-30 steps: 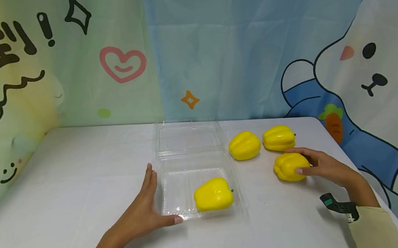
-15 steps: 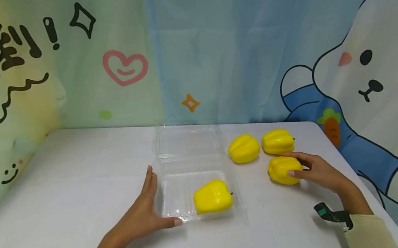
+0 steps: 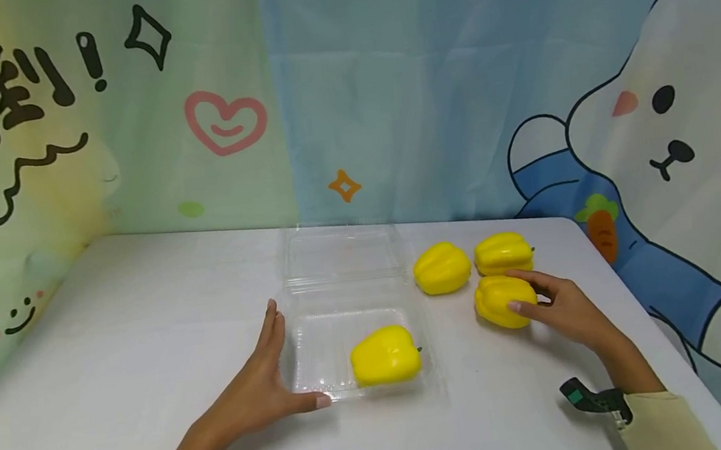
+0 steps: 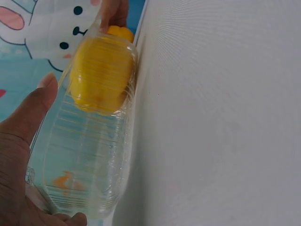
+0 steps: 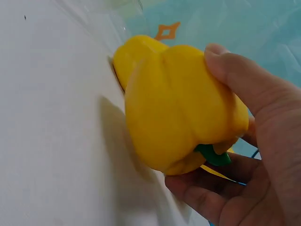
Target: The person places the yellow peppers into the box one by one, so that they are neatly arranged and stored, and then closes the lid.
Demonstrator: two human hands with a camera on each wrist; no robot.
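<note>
My right hand (image 3: 571, 311) grips a yellow bell pepper (image 3: 498, 303) between thumb and fingers. In the right wrist view this bell pepper (image 5: 178, 108) shows its green stem toward the palm, and a shadow falls on the table beside it. My left hand (image 3: 255, 387) is spread at the near left corner of a clear plastic clamshell box (image 3: 309, 335), thumb along the front edge and fingers at the left side. A second yellow bell pepper (image 3: 385, 357) lies inside the box, at its front right. In the left wrist view the thumb (image 4: 35, 106) reaches along the box wall.
Two more yellow bell peppers, one (image 3: 442, 268) near the box and one (image 3: 504, 252) farther right, lie behind the held one. The box's lid (image 3: 343, 251) is folded back flat on the white table (image 3: 146, 338). A printed cloth (image 3: 387, 103) hangs behind.
My right hand has moved left and a little away from me with the bell pepper, which now overlaps the one behind it in the head view. The left hand stays in place.
</note>
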